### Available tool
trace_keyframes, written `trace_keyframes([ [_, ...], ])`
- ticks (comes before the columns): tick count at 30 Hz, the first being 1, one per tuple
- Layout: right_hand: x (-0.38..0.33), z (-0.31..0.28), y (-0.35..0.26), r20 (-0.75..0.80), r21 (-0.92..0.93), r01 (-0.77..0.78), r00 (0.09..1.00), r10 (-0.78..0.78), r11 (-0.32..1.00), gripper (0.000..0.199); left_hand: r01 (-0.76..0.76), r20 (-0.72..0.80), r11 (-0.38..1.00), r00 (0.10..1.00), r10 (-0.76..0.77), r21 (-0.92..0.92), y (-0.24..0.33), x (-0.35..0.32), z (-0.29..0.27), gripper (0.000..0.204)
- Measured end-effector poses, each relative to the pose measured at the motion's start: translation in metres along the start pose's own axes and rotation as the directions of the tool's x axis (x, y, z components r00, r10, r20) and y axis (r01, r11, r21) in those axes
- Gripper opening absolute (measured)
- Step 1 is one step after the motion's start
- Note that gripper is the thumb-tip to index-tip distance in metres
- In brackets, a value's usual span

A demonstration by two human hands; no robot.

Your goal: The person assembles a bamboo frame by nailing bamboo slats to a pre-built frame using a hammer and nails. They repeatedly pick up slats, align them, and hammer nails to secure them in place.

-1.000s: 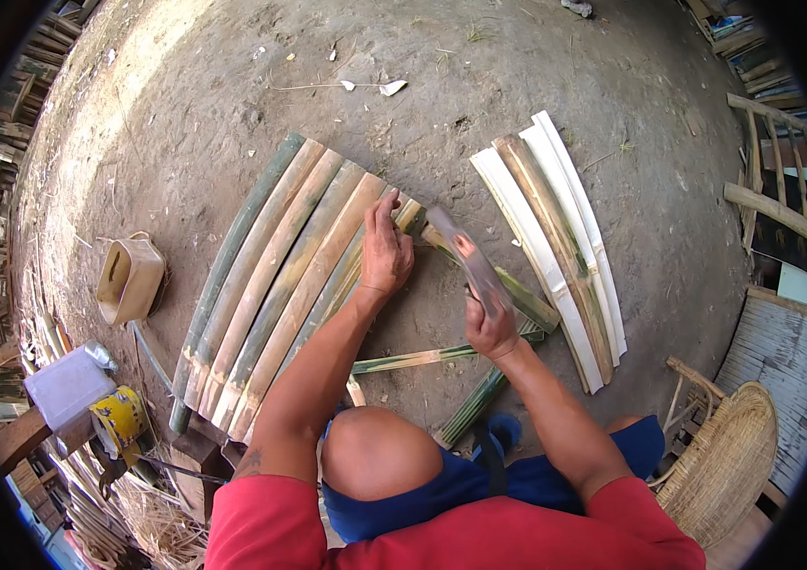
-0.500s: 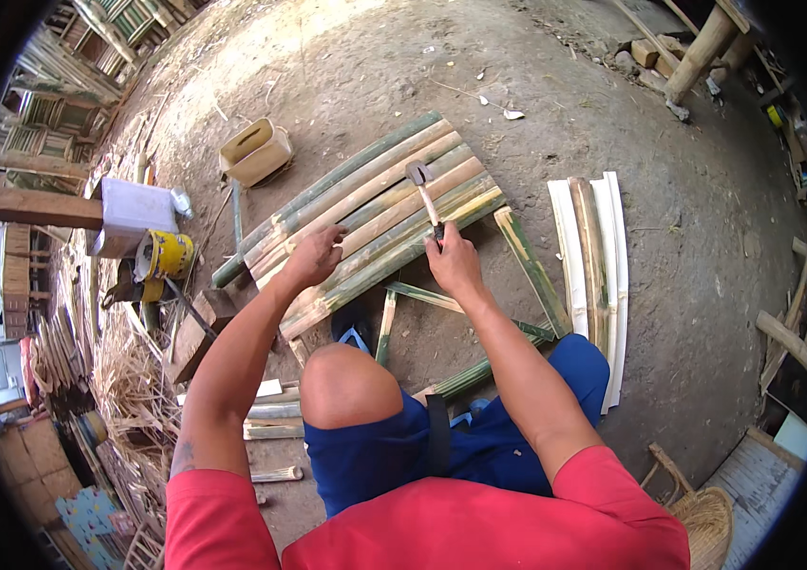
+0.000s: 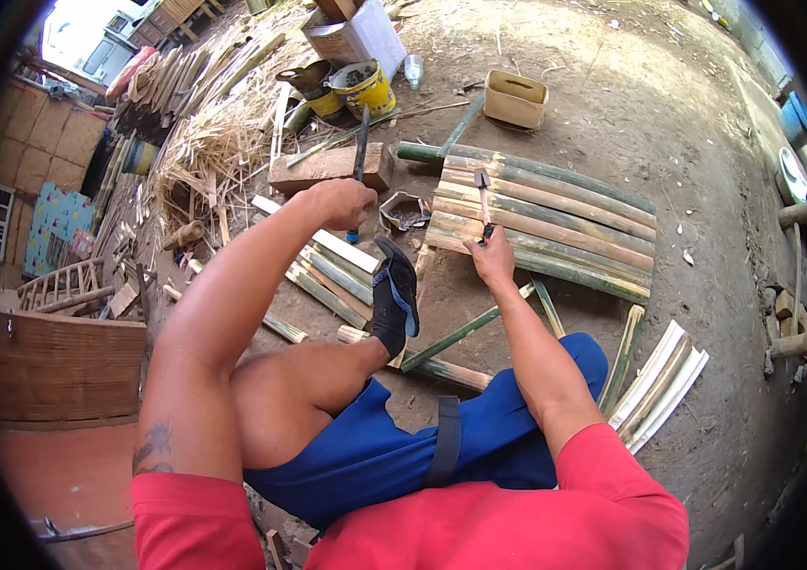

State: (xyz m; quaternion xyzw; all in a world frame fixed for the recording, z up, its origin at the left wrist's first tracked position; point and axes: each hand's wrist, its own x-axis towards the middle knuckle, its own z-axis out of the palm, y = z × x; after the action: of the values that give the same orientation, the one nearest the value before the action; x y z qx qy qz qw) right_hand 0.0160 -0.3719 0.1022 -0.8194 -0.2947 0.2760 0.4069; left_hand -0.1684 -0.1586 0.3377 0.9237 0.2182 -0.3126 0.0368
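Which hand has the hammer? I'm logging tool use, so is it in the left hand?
No, the right hand grips the hammer over the bamboo slats; the left hand holds a dark upright tool.

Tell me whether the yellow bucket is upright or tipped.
Upright: the yellow bucket stands on the ground with its open mouth facing up, dark material inside.

Bare brown dirt ground (image 3: 707, 123) carries a row of split green-tan bamboo slats (image 3: 555, 214) at centre right, pale slats (image 3: 660, 385) lower right, a yellow bucket (image 3: 365, 87) at top.
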Motion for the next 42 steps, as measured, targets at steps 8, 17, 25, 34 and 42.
trace_keyframes([
  [8, -0.027, 0.046, -0.008, 0.049, -0.176, -0.119, 0.99, 0.13, 0.977, 0.058, -0.128, -0.264, 0.921, 0.964, 0.028, -0.368, 0.014, 0.016, 0.066, 0.033],
  [17, -0.002, 0.113, -0.003, -0.007, -0.321, -0.149, 0.988, 0.155, 0.935, 0.058, -0.243, -0.554, 0.825, 0.827, -0.099, -0.51, -0.05, 0.101, 0.242, 0.023],
  [25, 0.02, 0.146, -0.021, -0.171, -0.32, -0.436, 0.9, 0.401, 0.841, 0.042, 0.025, -0.265, 0.933, 0.956, -0.128, -0.36, -0.063, 0.229, 0.232, 0.018],
  [34, 0.018, 0.146, -0.02, -0.2, -0.291, -0.414, 0.908, 0.369, 0.862, 0.039, 0.144, -0.257, 0.962, 0.945, -0.204, -0.233, -0.063, 0.254, 0.247, 0.024],
  [42, 0.026, 0.123, -0.015, -0.04, -0.307, -0.301, 0.952, 0.303, 0.903, 0.04, 0.215, -0.234, 0.843, 0.9, -0.367, -0.493, -0.059, 0.224, 0.227, 0.024],
])
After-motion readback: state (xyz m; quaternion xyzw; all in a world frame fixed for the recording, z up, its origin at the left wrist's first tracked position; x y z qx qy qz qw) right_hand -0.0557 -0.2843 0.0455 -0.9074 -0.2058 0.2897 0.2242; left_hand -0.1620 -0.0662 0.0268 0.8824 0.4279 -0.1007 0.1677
